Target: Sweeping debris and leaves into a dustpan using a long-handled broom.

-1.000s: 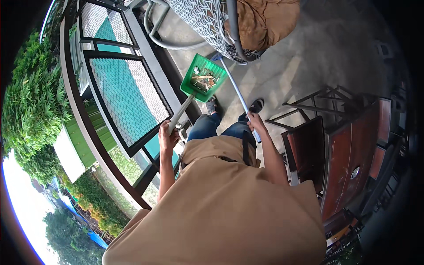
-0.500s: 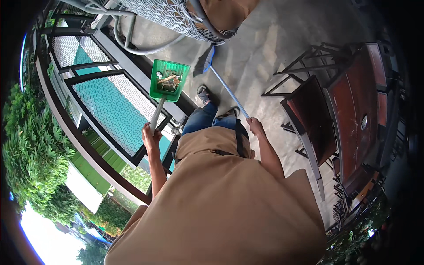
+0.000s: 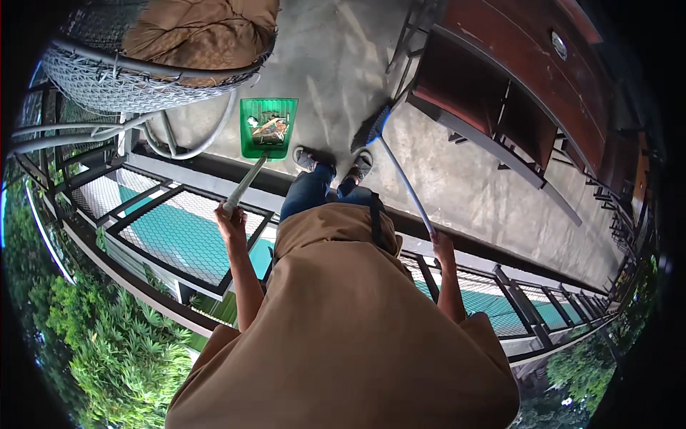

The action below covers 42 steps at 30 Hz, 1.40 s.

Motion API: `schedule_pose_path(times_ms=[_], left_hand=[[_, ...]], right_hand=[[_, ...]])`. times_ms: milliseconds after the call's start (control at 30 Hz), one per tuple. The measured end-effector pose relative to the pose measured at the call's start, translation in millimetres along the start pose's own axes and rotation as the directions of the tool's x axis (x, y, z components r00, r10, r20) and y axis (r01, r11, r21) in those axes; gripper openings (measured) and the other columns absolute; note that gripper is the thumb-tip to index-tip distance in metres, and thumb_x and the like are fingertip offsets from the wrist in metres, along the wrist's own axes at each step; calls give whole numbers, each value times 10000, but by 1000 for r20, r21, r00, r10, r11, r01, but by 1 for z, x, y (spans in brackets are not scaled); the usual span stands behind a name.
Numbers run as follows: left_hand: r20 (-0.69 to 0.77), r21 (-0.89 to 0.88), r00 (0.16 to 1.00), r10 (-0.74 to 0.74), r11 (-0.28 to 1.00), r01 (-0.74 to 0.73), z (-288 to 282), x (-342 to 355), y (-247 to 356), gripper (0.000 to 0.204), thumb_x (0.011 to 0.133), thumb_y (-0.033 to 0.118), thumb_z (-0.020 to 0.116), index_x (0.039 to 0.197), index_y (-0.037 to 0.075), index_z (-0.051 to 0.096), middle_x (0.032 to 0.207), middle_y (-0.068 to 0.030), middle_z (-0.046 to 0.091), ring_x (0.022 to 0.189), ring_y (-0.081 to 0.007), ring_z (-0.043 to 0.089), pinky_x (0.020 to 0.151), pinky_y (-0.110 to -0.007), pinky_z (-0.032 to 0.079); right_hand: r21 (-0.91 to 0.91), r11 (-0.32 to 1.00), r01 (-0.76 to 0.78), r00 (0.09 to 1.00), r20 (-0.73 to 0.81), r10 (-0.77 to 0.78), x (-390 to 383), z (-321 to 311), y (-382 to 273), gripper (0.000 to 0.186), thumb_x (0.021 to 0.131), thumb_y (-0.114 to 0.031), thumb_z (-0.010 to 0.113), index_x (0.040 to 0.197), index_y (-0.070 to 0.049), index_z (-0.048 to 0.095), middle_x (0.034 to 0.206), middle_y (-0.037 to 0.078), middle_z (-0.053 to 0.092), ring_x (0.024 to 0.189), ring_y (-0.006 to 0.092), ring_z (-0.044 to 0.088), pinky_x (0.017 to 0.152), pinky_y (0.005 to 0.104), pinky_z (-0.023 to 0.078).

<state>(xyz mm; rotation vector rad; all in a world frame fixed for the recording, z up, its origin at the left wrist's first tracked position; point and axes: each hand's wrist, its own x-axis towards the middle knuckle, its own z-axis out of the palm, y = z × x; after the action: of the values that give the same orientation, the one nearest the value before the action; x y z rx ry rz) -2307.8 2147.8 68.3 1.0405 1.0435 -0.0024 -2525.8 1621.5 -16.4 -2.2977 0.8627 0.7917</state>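
A green long-handled dustpan (image 3: 292, 112) is in front of me on the left, with dry leaves and bits of litter (image 3: 270, 131) in its pan. Around the end of its pale grey handle, my left hand (image 3: 231, 223) is closed. On the other side, my right hand (image 3: 442, 247) grips the thin blue stick of a broom (image 3: 381, 124). The broom head has a blue cap and dark bristles, and it hangs to the right of my sandalled feet, well apart from the dustpan. Whether the pan touches the floor I cannot tell.
A woven grey hanging-type chair (image 3: 107, 89) with a brown cushion (image 3: 204, 32) stands at the far left on a tubular base. Dark red-brown tables and benches (image 3: 464, 79) are at the right. Behind me runs a mesh railing (image 3: 186, 229), with plants beyond it.
My body has turned to the right, so the chair now sits at the left and the railing lies across behind me. The broom has moved away from the chair, toward the bench side. Both hands keep their grips.
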Motion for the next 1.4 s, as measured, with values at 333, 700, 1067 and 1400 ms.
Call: schedule_pose_path(times_ms=[333,700,1067,1400], left_hand=[[274,196,959,-68,980,13,55,13,-11,337,783,365,446,1005,113,478,654,-23,473,536,-119,457,510,-248,374],[400,372,897,-191,928,31,99,31,-24,339,792,346,454,1025,102,482,646,-29,447,499,-102,412,462,-217,343],[393,419,891,-228,907,47,127,2,-68,302,799,334,450,1004,116,489,651,-26,453,509,-101,429,472,-219,358],[319,367,940,-118,930,-8,129,-86,-127,333,789,394,448,984,128,490,657,-7,465,563,-111,452,514,-243,367]], right_hand=[[-58,972,-226,974,-35,224,-44,20,26,404,809,-450,421,855,-77,570,709,166,586,724,351,565,609,428,433],[302,842,-447,886,17,464,-136,38,61,314,830,-330,436,1107,-189,486,631,128,548,490,241,521,411,357,395],[905,31,-424,818,368,442,-102,11,93,379,811,-465,439,825,-87,460,470,-47,307,339,22,254,300,175,198],[915,57,-398,853,347,390,64,-52,230,400,828,-457,394,879,-62,432,484,-23,313,342,50,269,308,196,220]])
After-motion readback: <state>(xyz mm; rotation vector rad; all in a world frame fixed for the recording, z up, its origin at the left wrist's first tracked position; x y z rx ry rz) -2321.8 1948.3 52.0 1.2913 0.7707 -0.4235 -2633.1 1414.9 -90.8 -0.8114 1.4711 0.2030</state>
